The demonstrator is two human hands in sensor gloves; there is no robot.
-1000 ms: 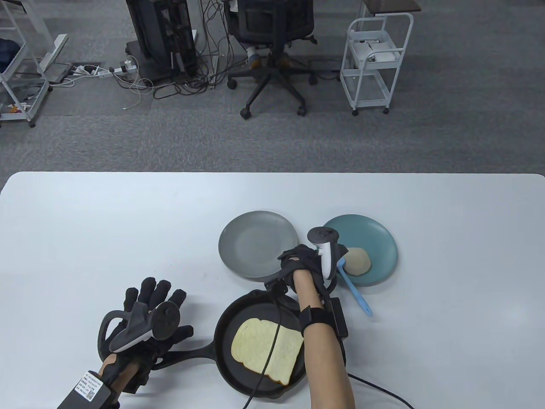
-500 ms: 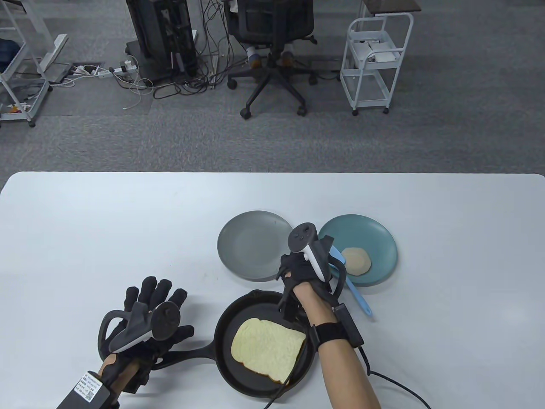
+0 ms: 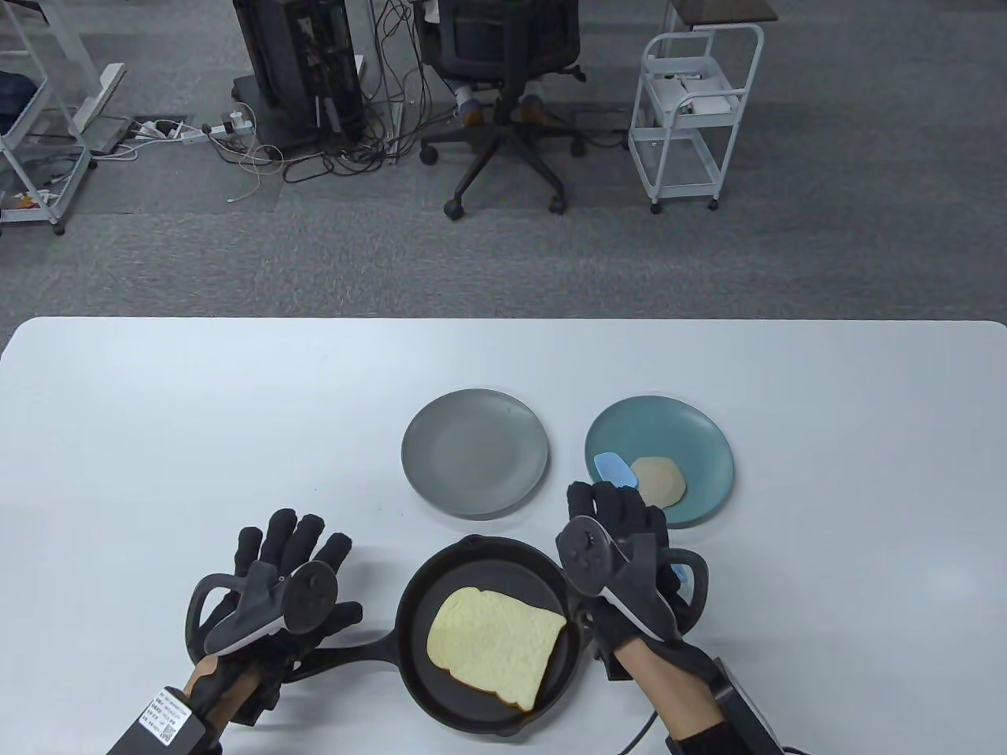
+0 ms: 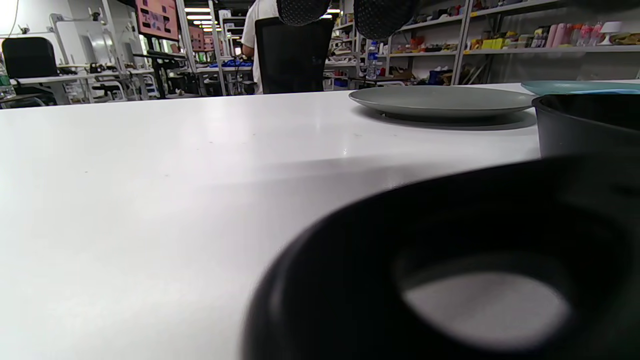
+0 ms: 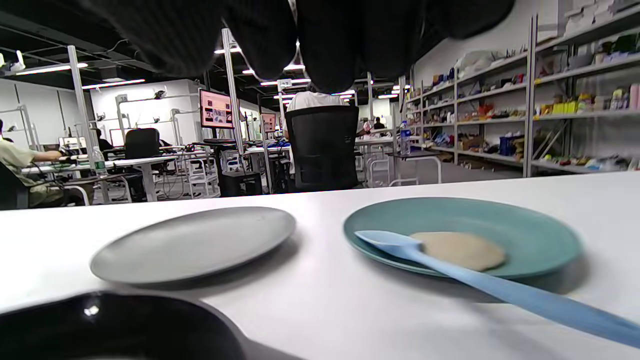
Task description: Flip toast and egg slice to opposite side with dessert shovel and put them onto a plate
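A slice of toast (image 3: 496, 645) lies in the black cast-iron pan (image 3: 417, 605) at the table's near edge. The pale egg slice (image 3: 659, 481) sits on the teal plate (image 3: 692, 440). The blue dessert shovel (image 3: 614, 469) rests its blade on that plate's rim beside the egg slice (image 5: 460, 249), its handle running back under my right hand (image 3: 621, 511). That hand is flat, palm down, fingers straight; in the right wrist view the fingers (image 5: 260, 35) hang above the shovel (image 5: 400, 242) without gripping it. My left hand (image 3: 295, 543) lies spread over the pan's handle (image 3: 354, 653).
An empty grey plate (image 3: 474, 452) stands left of the teal plate, just beyond the pan. The white table (image 3: 197, 409) stretches away to the far and left sides. Beyond its far edge are an office chair (image 3: 503, 94) and a white trolley (image 3: 692, 110) on the floor.
My right hand has drawn back from between the two plates, turned palm down and now lies over the shovel's handle. The left hand and the toast have not moved.
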